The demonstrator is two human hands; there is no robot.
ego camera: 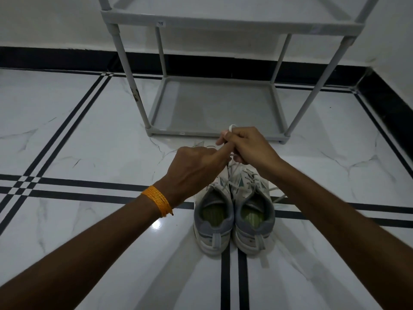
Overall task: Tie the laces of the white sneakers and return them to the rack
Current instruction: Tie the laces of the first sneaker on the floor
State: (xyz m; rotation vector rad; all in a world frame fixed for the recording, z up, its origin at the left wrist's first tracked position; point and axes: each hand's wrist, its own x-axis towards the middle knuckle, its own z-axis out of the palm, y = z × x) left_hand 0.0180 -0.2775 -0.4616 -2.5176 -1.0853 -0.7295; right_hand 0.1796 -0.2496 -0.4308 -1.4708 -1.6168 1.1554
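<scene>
White sneakers [233, 211] sit side by side on the floor [89, 135] near the rack [214, 108]. Both hands, left [196, 168] and right [248, 146], pinch a lace [231, 127] above them.

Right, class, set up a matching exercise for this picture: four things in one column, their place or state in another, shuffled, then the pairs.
Things:
1. white sneakers
2. orange thread band
3. lace loop
4. grey shoe rack

Places or states:
A. pinched in the right hand
B. shelves bare, standing by the wall
C. side by side on the floor
D. around the left wrist

Pairs: 1-C, 2-D, 3-A, 4-B
</scene>
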